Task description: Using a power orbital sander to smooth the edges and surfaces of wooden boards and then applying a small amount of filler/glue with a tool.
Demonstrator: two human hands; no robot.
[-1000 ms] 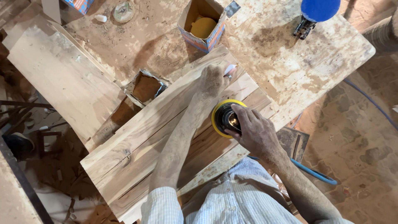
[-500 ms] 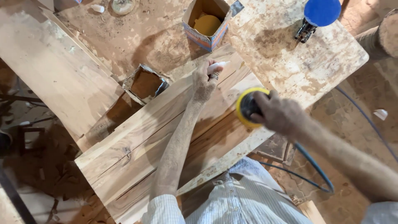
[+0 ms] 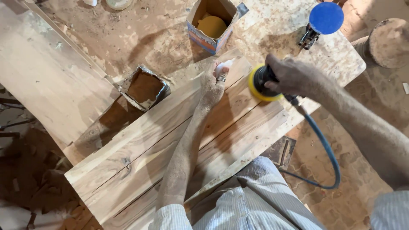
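A: In the head view, what am I doing?

B: I am sanding the wooden panel (image 3: 179,145) on the counter (image 3: 341,64). My right hand (image 3: 289,76) is gripping the yellow sander (image 3: 262,83) with fingers closed; my left hand (image 3: 213,85) is pressing flat, fingers spread. I judge the next pass needs steady pressure.

An open cardboard box (image 3: 211,26) stands at the upper middle of the frame on the dusty table (image 3: 140,34). It is roughly square, with brown flaps raised and a printed band of blue, orange and white along its near side; a stack of round yellow-brown discs (image 3: 211,26) lies inside. A second, smaller open package (image 3: 144,87) sits left of centre, its torn grey-silver edges crumpled and its inside brown, touching the wooden boards (image 3: 162,140).
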